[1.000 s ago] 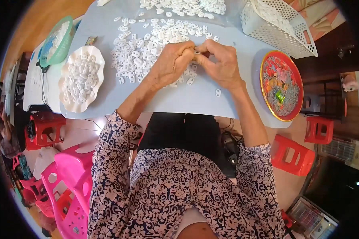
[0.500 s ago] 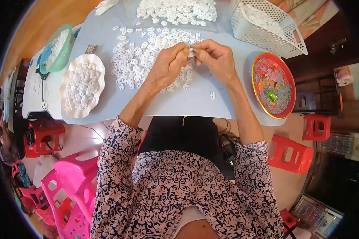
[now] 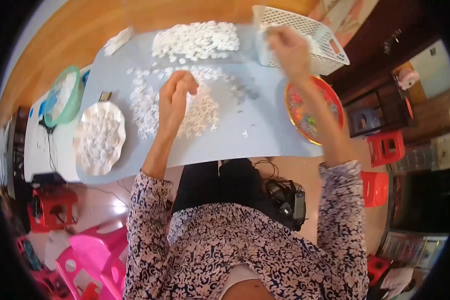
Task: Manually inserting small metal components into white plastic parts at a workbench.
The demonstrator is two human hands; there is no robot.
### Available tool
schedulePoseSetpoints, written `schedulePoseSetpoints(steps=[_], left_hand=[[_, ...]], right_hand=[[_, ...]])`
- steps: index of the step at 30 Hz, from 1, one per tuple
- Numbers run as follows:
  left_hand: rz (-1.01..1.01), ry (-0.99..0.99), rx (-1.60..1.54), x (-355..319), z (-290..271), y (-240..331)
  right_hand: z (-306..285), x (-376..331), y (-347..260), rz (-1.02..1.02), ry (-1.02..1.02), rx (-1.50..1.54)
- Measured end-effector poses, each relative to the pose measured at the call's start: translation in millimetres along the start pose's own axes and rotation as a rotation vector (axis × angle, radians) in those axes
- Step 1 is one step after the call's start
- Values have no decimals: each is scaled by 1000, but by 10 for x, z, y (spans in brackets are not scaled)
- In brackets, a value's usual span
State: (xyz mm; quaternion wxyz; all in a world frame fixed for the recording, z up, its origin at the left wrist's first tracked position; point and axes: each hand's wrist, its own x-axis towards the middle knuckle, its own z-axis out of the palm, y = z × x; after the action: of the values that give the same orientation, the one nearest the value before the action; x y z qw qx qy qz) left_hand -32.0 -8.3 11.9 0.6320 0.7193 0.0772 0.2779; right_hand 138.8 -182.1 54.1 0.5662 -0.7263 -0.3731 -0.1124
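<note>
Small white plastic pieces with holes (image 3: 145, 110) lie spread over the pale blue table (image 3: 235, 145). My left hand (image 3: 176, 97) hovers above them with its fingers curled; whatever it holds, if anything, is hidden. Raised at the far right, my right hand (image 3: 291, 52) is at the near side of a white perforated basket (image 3: 330, 57), smeared by motion, so its grip cannot be made out. A larger pile of the white pieces (image 3: 195, 42) sits at the table's far side. One single white piece (image 3: 244, 133) lies apart near the front edge.
A scalloped white dish (image 3: 79, 145) of white pieces stands at the left, beside a green basket (image 3: 75, 102). At the right, partly behind my forearm, is a red round tray (image 3: 291, 117) with small grey parts. Pink chair (image 3: 92, 250) and red stools (image 3: 385, 150) stand below.
My hands, together over the pieces before, have parted. The right one has moved right and away to the basket; the left has shifted left. The view has shifted too.
</note>
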Motion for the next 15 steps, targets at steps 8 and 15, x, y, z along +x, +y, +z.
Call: schedulePoseSetpoints(steps=[8,15], left_hand=[[49,220,-250,177,-359,139],[83,275,-173,173,-671,-32]], right_hand=[[-368,273,172,-242,96,-497],[745,-47,70,-104,-390,-303]])
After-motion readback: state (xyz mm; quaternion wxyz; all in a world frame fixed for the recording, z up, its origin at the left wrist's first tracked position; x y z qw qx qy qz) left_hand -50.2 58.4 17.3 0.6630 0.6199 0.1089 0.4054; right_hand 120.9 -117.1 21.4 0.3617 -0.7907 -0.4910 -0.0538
